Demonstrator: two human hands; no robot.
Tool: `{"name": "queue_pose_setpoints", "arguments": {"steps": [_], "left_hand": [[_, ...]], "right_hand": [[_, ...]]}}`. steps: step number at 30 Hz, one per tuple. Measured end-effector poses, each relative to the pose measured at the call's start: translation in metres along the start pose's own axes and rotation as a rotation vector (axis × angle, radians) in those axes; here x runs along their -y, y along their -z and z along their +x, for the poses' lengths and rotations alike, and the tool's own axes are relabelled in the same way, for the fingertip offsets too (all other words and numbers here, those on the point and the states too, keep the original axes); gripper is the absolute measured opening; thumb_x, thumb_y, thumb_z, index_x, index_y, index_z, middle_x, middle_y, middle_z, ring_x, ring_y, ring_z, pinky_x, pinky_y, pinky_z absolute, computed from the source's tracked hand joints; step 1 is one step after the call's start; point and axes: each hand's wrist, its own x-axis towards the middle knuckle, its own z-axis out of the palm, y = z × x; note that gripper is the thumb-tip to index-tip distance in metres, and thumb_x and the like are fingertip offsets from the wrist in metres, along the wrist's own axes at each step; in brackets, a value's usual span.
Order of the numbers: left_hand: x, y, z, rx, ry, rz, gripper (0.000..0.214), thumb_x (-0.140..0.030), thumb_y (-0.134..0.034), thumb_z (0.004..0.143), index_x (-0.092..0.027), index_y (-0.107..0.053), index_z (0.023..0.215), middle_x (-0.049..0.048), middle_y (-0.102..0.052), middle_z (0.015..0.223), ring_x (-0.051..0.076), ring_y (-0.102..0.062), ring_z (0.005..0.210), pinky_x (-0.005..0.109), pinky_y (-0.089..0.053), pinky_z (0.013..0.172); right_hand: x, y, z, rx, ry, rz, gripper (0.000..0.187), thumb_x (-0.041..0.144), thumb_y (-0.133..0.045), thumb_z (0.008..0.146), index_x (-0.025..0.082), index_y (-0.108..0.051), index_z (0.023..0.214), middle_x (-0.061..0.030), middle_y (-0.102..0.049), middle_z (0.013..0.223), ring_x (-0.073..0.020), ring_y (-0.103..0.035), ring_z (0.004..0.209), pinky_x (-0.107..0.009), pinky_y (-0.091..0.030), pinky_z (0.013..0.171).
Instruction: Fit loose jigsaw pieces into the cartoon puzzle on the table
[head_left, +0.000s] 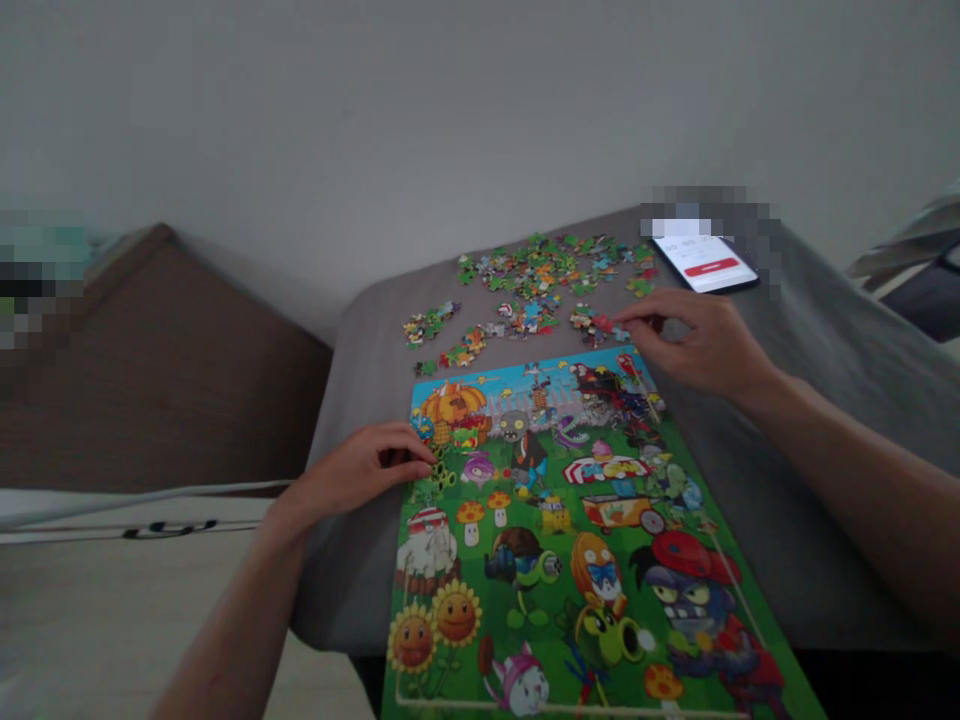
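A large, colourful jigsaw puzzle lies on a grey cloth, showing cartoon zombies, sunflowers and mushrooms on green. My left hand rests at its left edge, fingers closed around a small green puzzle piece. Farther up, my right hand reaches over the puzzle's top right corner. Its fingertips are at a red puzzle piece at the edge of a small group of loose pieces. Whether that hand grips the piece, I cannot tell. Several loose pieces lie in scattered heaps beyond the puzzle.
The grey cloth covers a surface that ends near the wall. A smartphone with a lit white screen and red button lies past my right hand. A brown padded panel stands to the left, and a pale wall runs behind.
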Motion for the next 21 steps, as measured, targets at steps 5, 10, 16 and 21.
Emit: {"name": "queue_pose_setpoints", "arguments": {"steps": [5, 10, 16, 21], "left_hand": [[0.005, -0.006, -0.003, -0.073, -0.033, 0.003, 0.021, -0.045, -0.067, 0.094, -0.027, -0.079, 0.092, 0.0016, -0.066, 0.097, 0.015, -0.063, 0.083, 0.027, -0.050, 0.070], [0.006, -0.004, -0.002, -0.062, -0.052, 0.026, 0.020, -0.043, -0.065, 0.095, -0.027, -0.077, 0.092, 0.0016, -0.069, 0.098, 0.016, -0.066, 0.087, 0.030, -0.052, 0.077], [-0.006, 0.000, 0.002, -0.047, -0.029, 0.095, 0.022, -0.043, -0.064, 0.095, -0.025, -0.077, 0.095, 0.0025, -0.075, 0.097, 0.017, -0.066, 0.082, 0.031, -0.052, 0.077], [-0.009, -0.004, 0.004, -0.074, -0.027, 0.137, 0.025, -0.047, -0.064, 0.096, -0.025, -0.076, 0.097, 0.0006, -0.074, 0.091, 0.014, -0.063, 0.073, 0.027, -0.048, 0.069]], "right_hand": [[0.004, -0.001, 0.000, 0.000, -0.015, -0.001, 0.016, 0.026, -0.060, 0.094, 0.031, -0.075, 0.093, -0.0052, -0.077, 0.086, -0.0220, -0.067, 0.070, -0.038, -0.053, 0.065], [0.007, -0.001, 0.001, 0.013, -0.012, 0.008, 0.019, 0.025, -0.058, 0.093, 0.027, -0.077, 0.093, -0.0044, -0.077, 0.083, -0.0212, -0.068, 0.070, -0.036, -0.053, 0.064], [0.007, -0.001, 0.001, -0.016, 0.001, 0.004, 0.021, 0.025, -0.057, 0.092, 0.025, -0.078, 0.092, -0.0030, -0.077, 0.082, -0.0196, -0.068, 0.069, -0.034, -0.053, 0.065], [0.006, 0.002, 0.002, 0.017, -0.015, 0.005, 0.022, 0.023, -0.057, 0.093, 0.031, -0.077, 0.093, -0.0016, -0.077, 0.084, -0.0204, -0.068, 0.070, -0.035, -0.054, 0.067]]}}
